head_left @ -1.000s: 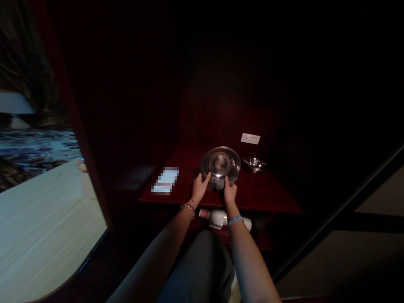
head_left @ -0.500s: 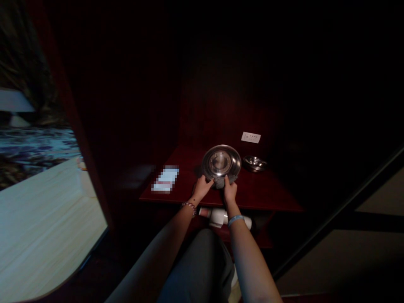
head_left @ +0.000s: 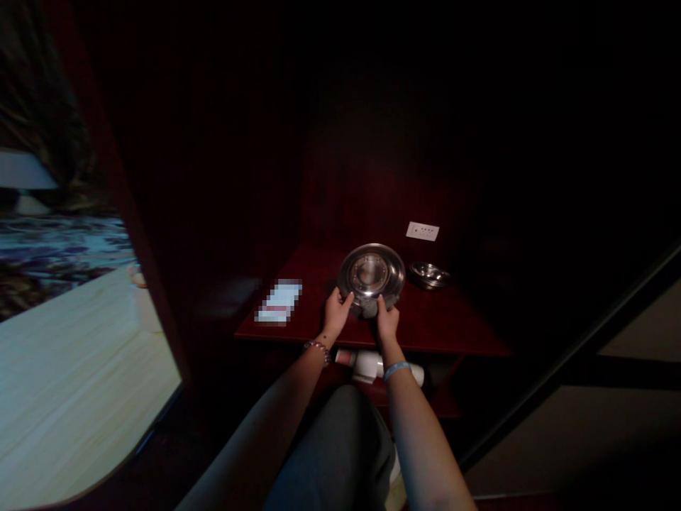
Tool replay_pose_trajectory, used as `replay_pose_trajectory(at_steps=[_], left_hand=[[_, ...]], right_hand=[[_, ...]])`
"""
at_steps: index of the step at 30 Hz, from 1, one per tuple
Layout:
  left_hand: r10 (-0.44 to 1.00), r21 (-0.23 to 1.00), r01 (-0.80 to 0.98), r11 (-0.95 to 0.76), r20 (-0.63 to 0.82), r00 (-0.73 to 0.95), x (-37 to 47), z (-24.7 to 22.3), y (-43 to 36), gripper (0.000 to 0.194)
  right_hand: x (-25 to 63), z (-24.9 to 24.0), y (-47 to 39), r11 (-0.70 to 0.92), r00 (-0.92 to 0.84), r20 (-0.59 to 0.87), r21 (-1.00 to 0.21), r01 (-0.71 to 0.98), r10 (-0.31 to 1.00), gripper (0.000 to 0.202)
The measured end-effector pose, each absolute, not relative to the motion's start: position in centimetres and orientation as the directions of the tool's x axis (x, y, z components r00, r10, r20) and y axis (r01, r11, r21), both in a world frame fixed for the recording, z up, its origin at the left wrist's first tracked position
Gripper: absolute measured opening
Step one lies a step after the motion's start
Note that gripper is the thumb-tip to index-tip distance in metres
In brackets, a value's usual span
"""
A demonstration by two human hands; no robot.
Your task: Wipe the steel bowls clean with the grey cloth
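Observation:
A round stainless steel bowl (head_left: 369,273) is tilted up above the dark red shelf, its broad round face toward me. My left hand (head_left: 337,312) is closed on its lower left rim, thumb in front. At the lower right edge, my right hand (head_left: 388,323) grips it, with the thumb against a grey cloth (head_left: 366,306). The cloth lies bunched along the bowl's near edge, between my hands. My fingers behind the rim are hidden. Right of the held bowl, other shiny metal bowls (head_left: 430,275), seemingly nested, rest on the shelf.
The dark red shelf (head_left: 319,339) sits inside a dark cabinet. A blurred white paper-like item (head_left: 279,301) lies on its left side. White and pinkish objects (head_left: 367,365) are underneath. A wall socket (head_left: 423,231) is behind. A pale wooden tabletop (head_left: 79,383) stands at left.
My left hand has moved slightly up and left along the rim. The bowl has shifted a little to the left; my right hand has hardly moved.

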State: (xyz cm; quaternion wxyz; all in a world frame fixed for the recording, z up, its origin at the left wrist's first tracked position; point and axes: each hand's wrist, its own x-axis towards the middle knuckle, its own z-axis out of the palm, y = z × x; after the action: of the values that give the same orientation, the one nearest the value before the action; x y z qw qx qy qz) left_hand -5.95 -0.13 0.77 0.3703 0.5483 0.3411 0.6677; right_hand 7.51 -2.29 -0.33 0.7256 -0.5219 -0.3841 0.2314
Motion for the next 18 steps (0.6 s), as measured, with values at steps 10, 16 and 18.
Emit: replay_pose_trajectory(at_steps=[10, 16, 18], left_hand=[[0.867, 0.859, -0.139, -0.493, 0.473, -0.157, -6.11, 1.19, -0.65, 0.032], [0.886, 0.889, 0.010, -0.457, 0.456, -0.083, -6.07, 0.75, -0.62, 0.035], [0.896, 0.899, 0.051, -0.435, 0.438, -0.069, -6.11, 0.61, -0.52, 0.033]], right_hand=[[7.70, -0.74, -1.91, 0.338, 0.601, 0.295, -0.940, 0.044, 0.743, 0.059], [7.71, -0.72, -1.91, 0.348, 0.607, 0.301, -0.936, 0.043, 0.736, 0.061], [7.61, -0.50, -2.13, 0.345, 0.608, 0.302, -0.937, 0.048, 0.735, 0.061]])
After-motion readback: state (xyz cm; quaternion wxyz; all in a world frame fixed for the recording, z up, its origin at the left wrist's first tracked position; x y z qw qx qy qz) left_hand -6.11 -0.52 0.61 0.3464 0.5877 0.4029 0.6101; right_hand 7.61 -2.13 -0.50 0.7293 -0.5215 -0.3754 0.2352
